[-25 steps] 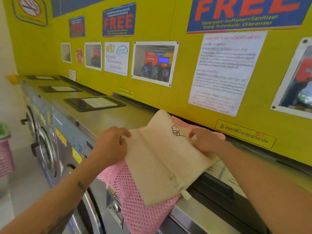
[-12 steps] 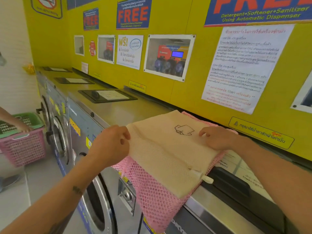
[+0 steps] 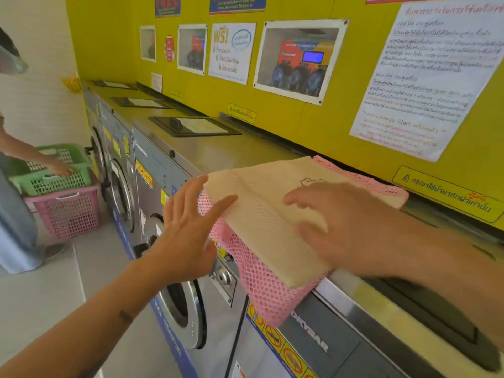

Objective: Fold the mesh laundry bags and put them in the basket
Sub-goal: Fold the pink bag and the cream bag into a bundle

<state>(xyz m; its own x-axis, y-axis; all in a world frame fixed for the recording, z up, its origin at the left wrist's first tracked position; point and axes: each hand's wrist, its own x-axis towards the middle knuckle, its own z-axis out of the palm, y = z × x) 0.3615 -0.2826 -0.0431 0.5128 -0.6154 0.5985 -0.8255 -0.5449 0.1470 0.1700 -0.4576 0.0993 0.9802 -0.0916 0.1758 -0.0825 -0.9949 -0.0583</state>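
Mesh bags, cream bag (image 3: 261, 214) folded on top of pink bag (image 3: 261, 290), lie on the washer top (image 3: 218, 151), the pink one sagging over the front edge. The cream bag's long axis runs from the yellow wall (image 3: 313, 124) toward the camera. The right hand (image 3: 346, 227), fingers spread, hovers over or presses its near half; blur hides contact. The left hand (image 3: 188, 230), open and empty, sits just beside the left edge, equally near. Stacked baskets, green (image 3: 79, 159) over pink (image 3: 90, 211), stand well apart at left.
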